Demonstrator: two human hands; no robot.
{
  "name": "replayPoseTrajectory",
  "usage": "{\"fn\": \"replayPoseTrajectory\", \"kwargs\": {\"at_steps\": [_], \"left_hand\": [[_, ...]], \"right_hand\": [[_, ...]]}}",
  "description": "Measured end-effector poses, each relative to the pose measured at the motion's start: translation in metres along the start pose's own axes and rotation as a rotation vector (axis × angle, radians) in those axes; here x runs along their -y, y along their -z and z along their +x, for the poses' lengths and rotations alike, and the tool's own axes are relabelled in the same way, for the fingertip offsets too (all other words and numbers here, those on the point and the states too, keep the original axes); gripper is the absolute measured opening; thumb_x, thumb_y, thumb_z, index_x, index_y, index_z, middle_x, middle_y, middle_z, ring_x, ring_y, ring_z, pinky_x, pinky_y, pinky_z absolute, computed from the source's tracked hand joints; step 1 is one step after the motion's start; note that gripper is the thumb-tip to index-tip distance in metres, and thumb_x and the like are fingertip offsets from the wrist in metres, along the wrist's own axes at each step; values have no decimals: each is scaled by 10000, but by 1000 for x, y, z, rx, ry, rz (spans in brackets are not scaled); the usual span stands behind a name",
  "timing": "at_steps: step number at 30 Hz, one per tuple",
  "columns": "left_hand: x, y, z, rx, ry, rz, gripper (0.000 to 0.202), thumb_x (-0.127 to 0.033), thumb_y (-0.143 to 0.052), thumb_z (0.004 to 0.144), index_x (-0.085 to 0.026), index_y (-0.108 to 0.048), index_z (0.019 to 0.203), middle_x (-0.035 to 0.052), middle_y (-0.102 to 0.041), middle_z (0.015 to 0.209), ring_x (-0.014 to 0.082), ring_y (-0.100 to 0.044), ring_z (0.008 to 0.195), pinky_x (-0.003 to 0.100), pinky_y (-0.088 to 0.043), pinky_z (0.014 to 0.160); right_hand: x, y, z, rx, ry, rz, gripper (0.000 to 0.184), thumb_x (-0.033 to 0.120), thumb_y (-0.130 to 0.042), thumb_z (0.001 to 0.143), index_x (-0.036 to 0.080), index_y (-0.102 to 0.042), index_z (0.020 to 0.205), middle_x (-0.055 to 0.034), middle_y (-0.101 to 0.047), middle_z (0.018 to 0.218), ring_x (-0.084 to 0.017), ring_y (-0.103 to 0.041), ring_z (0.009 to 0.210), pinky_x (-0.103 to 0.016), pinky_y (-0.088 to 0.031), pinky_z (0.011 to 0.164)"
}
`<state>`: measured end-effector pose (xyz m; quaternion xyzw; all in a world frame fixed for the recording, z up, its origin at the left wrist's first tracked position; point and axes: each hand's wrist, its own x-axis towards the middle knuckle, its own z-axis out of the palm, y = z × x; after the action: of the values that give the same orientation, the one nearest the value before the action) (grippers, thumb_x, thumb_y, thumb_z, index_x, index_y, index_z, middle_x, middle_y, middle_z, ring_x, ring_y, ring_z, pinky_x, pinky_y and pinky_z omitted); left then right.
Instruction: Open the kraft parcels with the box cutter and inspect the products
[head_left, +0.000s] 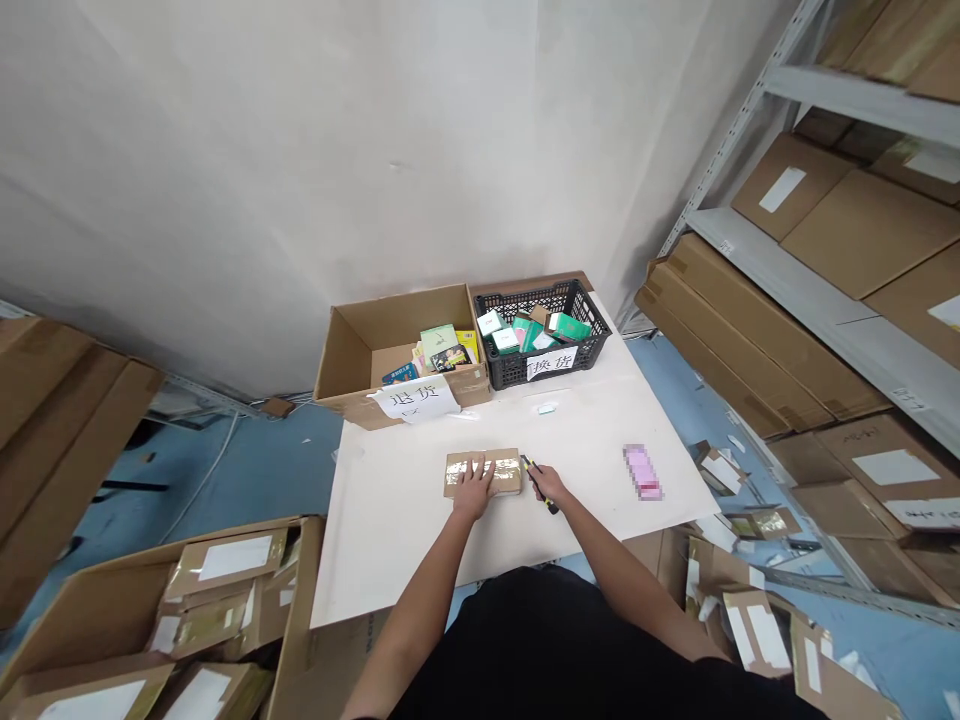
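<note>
A small cardboard box [504, 462] with clear tape along its top lies flat on the white table [390, 540]. My left hand [474, 490] rests on top of it, fingers stretched out and apart. Just to the right, my right hand [551, 485] is closed around a black and yellow utility knife [534, 468]. The knife's front end points up and left, close to the box's right end; whether it touches the cardboard I cannot tell.
Behind stand an open carton [352, 350] with small packs and a black plastic basket [514, 375] of green and white boxes. A blurred pink item [643, 472] lies at right. Parcels fill a large carton [304, 600] at lower left; shelves [750, 240] with cartons rise at right.
</note>
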<state>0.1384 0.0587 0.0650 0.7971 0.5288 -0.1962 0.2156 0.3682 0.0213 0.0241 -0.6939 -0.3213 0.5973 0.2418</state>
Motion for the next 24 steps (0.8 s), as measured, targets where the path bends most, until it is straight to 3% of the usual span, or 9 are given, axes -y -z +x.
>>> {"fn": "replayPoseTrajectory", "kwargs": {"at_steps": [6,11,16,21,24], "left_hand": [[0,-3,-1,-3,10,12,723,-524,-382,1040,-385,-103,1692,35,-134,1783,375,-69,1638,624,-234,1271],[1,-5,1,-4,7,-6,740,-521,-406,1035,-353,-118,1697,38,-99,1786,373,-68,1639,600,-245,1274],[-2,-2,2,-9,17,-7,722,-499,-439,1029,-400,-157,1686,19,-118,1786,365,-89,1638,594,-254,1265],[11,21,9,-86,-14,-82,708,-511,-513,998,-344,-301,1653,63,-252,1757,337,-193,1614,530,-343,1223],[30,36,12,-99,44,-116,660,-509,-414,1034,-273,-330,1644,100,-265,1748,329,-174,1619,519,-301,1244]], "right_hand": [[10,-4,-2,48,9,-26,407,542,-525,995,225,-506,740,69,-506,457,-119,-496,364,-213,-397,444],[-7,-6,-16,50,12,-43,379,496,-494,1015,230,-486,746,81,-491,458,-109,-483,352,-201,-384,434],[-29,2,-28,108,26,-110,395,521,-524,1002,224,-507,742,72,-512,473,-106,-489,359,-198,-371,439],[-29,-10,-30,-199,-9,-42,387,583,-452,1012,236,-512,853,53,-567,589,-133,-581,465,-225,-465,509],[-18,-35,-25,-253,-33,-126,411,638,-617,913,237,-538,957,-19,-698,805,-189,-704,665,-263,-531,599]]}}
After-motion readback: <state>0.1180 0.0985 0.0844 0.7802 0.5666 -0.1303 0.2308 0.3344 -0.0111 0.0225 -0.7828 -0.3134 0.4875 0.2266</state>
